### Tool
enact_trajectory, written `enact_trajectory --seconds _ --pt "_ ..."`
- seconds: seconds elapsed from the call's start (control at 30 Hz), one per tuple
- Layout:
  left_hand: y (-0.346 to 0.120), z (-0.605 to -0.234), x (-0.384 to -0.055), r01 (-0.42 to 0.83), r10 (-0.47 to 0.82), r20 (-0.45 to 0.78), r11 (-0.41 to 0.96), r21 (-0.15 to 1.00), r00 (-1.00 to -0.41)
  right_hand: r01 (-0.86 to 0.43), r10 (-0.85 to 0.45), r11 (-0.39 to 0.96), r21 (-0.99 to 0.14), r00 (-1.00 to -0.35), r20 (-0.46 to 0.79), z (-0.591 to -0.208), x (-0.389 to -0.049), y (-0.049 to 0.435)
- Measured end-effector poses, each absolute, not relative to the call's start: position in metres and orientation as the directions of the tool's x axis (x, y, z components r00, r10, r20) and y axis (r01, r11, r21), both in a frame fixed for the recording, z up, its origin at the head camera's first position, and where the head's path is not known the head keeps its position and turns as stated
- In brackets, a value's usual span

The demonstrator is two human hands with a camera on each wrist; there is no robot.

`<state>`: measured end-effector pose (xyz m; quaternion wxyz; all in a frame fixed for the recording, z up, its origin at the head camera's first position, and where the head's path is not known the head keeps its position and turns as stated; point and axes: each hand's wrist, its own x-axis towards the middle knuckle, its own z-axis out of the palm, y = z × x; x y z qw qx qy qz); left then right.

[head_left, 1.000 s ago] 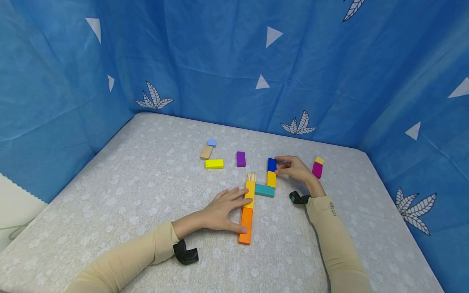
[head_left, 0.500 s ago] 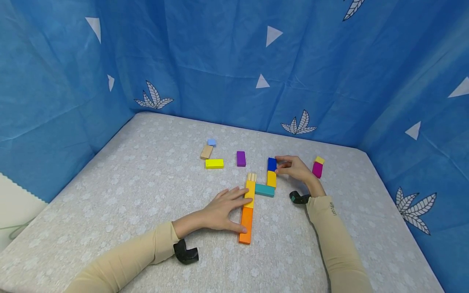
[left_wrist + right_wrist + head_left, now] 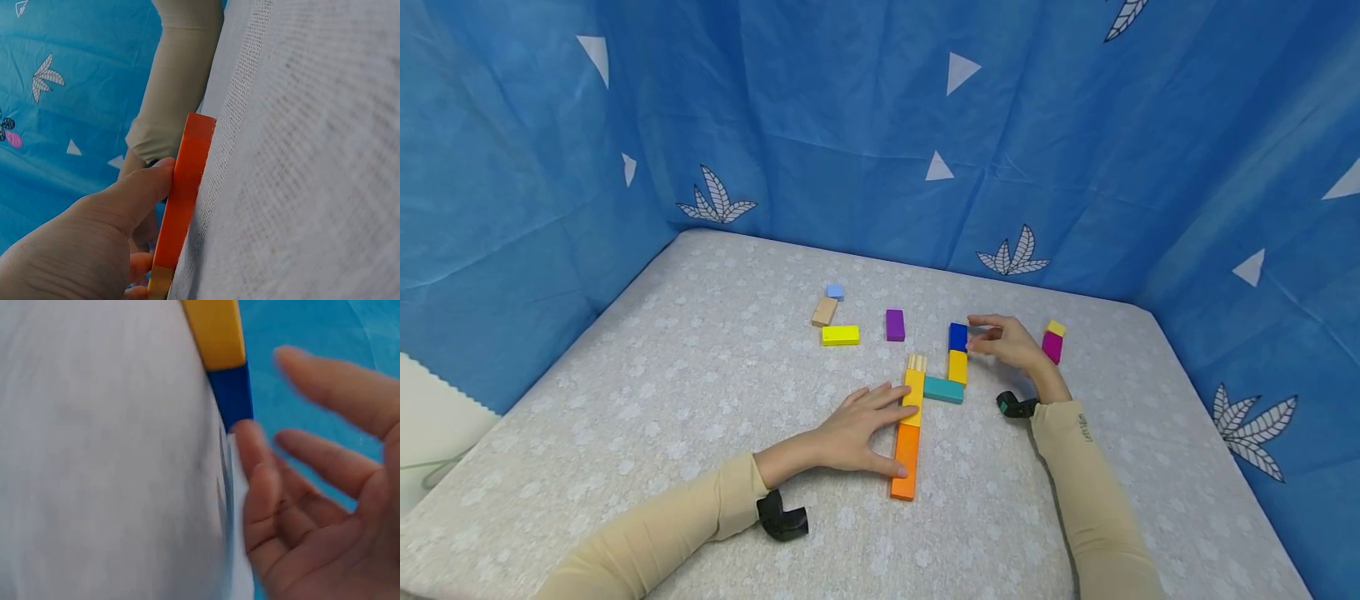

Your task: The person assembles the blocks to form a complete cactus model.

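My left hand (image 3: 857, 429) lies spread over a row of blocks. Its fingers rest on the yellow-orange block (image 3: 913, 383), its thumb on the long orange block (image 3: 906, 458). In the left wrist view the thumb touches the side of the orange block (image 3: 184, 194). My right hand (image 3: 1011, 343) is just right of the dark blue block (image 3: 958, 337), fingers parted and holding nothing. The blue block meets the end of a yellow block (image 3: 957, 367), which meets a teal block (image 3: 943, 390) running from the yellow-orange one. The right wrist view shows loose fingers beside the blue block (image 3: 231, 394).
Pale ridged sticks or a ridged block (image 3: 917, 362) top the row. Farther back lie a purple block (image 3: 895, 326), a bright yellow block (image 3: 840, 335), a wooden block (image 3: 824, 312) and a light blue block (image 3: 835, 292). At right are a magenta block (image 3: 1052, 348) and a small yellow block (image 3: 1056, 328).
My right hand has let go of the dark blue block and shifted slightly right, its fingers parting. The left hand keeps its place on the row.
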<state>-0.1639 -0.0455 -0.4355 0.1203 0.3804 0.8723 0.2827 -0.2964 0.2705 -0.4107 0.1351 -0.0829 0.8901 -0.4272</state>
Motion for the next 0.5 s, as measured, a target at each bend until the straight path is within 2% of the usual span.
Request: enact_trajectory --seconds 0.13,0.23,0.5 --pt "-0.045 -0.436 -0.163 0.602 0.736 0.007 0.548 0.581 -0.677 -0.058 -0.211 0.618 -0.784 -0.973 -0.094 -0.4 -0.288 0.269" --pt "-0.044 -0.436 -0.163 0.604 0.737 0.007 0.548 0.579 -0.676 -0.127 -0.214 0.616 -0.778 -0.977 -0.009 -0.396 -0.281 0.266" --pt "-0.046 -0.434 -0.164 0.598 0.735 0.005 0.548 0.585 -0.678 -0.275 -0.313 0.671 -0.689 -0.947 0.073 -0.398 -0.252 0.258"
